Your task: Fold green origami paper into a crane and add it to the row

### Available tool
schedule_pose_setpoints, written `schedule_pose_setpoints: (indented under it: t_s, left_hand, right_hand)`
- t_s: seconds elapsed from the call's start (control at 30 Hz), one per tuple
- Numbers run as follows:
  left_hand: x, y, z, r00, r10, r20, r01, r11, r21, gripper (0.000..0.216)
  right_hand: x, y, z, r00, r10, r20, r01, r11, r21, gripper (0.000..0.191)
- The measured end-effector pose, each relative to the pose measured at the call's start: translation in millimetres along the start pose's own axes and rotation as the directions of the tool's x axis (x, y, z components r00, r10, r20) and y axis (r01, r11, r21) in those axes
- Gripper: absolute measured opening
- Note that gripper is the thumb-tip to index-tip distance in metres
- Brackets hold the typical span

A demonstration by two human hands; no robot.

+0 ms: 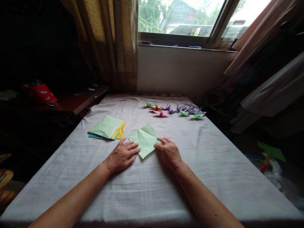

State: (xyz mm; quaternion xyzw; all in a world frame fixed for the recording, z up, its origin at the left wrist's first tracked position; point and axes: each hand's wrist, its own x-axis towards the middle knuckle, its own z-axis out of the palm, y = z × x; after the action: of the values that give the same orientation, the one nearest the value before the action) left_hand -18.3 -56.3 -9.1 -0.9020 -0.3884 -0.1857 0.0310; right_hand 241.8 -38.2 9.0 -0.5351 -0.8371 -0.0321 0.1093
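A pale green square of origami paper (pixel 145 139) lies creased on the white cloth, one corner toward me. My left hand (pixel 123 154) rests flat with its fingers spread, fingertips touching the paper's lower left edge. At the right corner, my right hand (pixel 169 152) is closed, thumb and forefinger pinching the paper. Left of the sheet sits a stack of folding papers (pixel 106 127), light green on top, with yellow and blue edges showing beneath.
Several folded paper cranes in purple (pixel 191 109), green (pixel 196 116), red (pixel 155 107) and pink (pixel 161 113) stand at the table's far side. The cloth-covered table (pixel 133 196) meets a dark wooden desk (pixel 78 103) on the left. A window and curtain (pixel 125 41) are behind.
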Motion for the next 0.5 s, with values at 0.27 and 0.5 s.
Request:
schedule_pose_setpoints:
  t_s: [0.27, 0.5]
  left_hand:
    - [4.2, 7.0, -6.5, 1.000, 0.014, -0.018, -0.013, 0.998, 0.057, 0.031]
    - [19.2, 17.9, -11.0, 1.000, -0.003, -0.002, 0.003, 0.994, 0.111, 0.024]
  right_hand:
    - [-4.6, -11.5, 3.2, 0.994, -0.092, -0.058, 0.095, 0.994, 0.047, 0.024]
    - [-7.0, -17.7, 8.6, 0.972, -0.219, -0.087, 0.228, 0.966, 0.122, 0.023]
